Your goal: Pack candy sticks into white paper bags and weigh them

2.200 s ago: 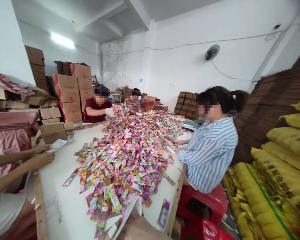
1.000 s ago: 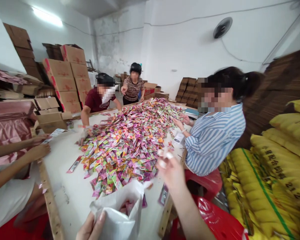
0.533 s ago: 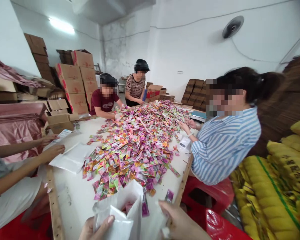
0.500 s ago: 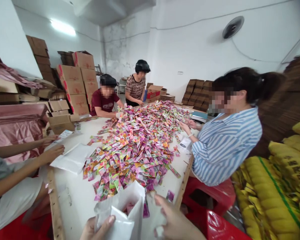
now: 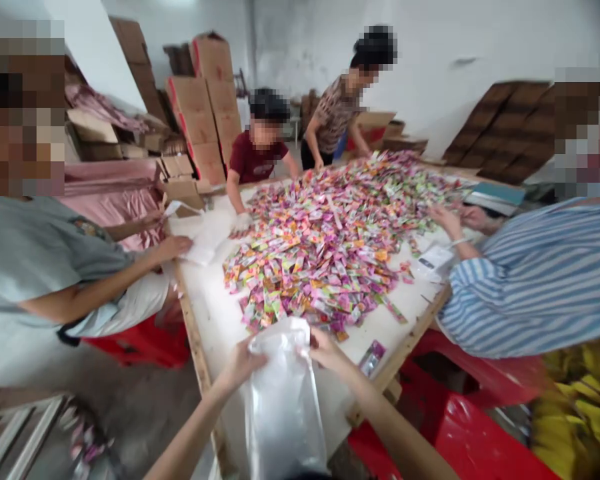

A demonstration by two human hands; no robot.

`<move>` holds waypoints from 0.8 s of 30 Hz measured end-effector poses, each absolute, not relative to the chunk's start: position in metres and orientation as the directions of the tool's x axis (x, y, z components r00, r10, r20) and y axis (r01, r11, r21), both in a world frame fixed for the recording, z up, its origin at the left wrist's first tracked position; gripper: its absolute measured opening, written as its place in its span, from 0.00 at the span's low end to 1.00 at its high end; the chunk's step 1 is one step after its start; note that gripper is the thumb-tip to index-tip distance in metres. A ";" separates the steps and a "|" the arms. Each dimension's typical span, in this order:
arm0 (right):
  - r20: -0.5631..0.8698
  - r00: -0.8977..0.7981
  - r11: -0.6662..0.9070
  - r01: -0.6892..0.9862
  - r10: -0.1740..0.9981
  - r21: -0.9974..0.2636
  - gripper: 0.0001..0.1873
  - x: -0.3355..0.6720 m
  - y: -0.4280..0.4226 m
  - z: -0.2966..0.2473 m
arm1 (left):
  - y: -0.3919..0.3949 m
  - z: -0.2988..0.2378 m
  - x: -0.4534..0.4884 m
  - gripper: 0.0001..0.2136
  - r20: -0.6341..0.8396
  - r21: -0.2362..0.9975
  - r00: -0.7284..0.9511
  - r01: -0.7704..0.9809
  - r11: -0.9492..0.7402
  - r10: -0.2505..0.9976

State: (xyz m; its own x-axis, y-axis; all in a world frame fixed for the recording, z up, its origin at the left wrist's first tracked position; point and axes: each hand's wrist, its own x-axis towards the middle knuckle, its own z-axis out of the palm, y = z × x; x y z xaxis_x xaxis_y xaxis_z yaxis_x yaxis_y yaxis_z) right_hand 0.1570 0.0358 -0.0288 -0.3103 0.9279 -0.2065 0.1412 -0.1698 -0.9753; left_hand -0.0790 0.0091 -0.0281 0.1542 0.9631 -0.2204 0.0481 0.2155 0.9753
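A silvery-white plastic pouch (image 5: 285, 407) hangs upright in front of me at the near end of the table. My left hand (image 5: 245, 362) grips its upper left edge, the thumb lying over the front. My right hand (image 5: 325, 348) pinches the upper right corner. Its contents are hidden from this side. Just beyond the pouch spreads a large heap of small colourful packets (image 5: 315, 260), mostly pink, orange and green. One purple packet (image 5: 373, 357) lies apart, to the right of my right hand.
A person in grey at the left handles a white bag (image 5: 207, 240). Another in blue stripes sits at the right beside a white packet (image 5: 434, 260). Two people work at the far side. Red stools (image 5: 480, 427) flank the wooden table edge (image 5: 197, 347); cartons (image 5: 195, 113) are stacked behind.
The pouch, earlier tilted with its opening showing packets inside, now hangs upright. My right hand, earlier free beside it, has taken its corner. The view has shifted downward and left.
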 end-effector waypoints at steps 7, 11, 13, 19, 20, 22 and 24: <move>-0.085 -0.367 0.001 0.228 0.926 -0.974 0.03 0.167 0.031 -0.017 | 0.003 -0.027 -0.083 0.11 -0.056 0.998 0.173 0.022 0.053 0.983; 0.139 -0.515 0.322 0.285 0.846 -0.903 0.04 0.174 0.014 -0.001 | -0.009 -0.017 -0.094 0.05 0.238 0.952 0.324 0.111 -0.287 0.916; 0.173 -0.566 0.406 0.317 0.806 -0.857 0.08 0.177 0.005 0.000 | -0.015 -0.013 -0.100 0.05 0.325 0.879 0.369 0.222 -0.422 0.871; 0.189 -0.679 0.577 0.405 0.710 -0.709 0.15 0.189 -0.014 -0.029 | -0.044 -0.012 -0.112 0.11 0.248 0.641 0.650 0.446 -0.625 0.718; 0.157 -0.704 0.582 0.417 0.693 -0.699 0.15 0.190 -0.013 -0.029 | -0.049 -0.013 -0.114 0.12 0.196 0.638 0.671 0.466 -0.613 0.715; 0.076 -0.719 0.569 0.475 0.691 -0.671 0.16 0.191 -0.010 -0.021 | -0.057 -0.014 -0.117 0.16 0.121 0.686 0.689 0.462 -0.562 0.714; 0.052 -0.671 0.547 0.553 0.739 -0.628 0.17 0.187 -0.008 -0.006 | -0.063 -0.018 -0.118 0.17 0.130 0.789 0.616 0.411 -0.457 0.777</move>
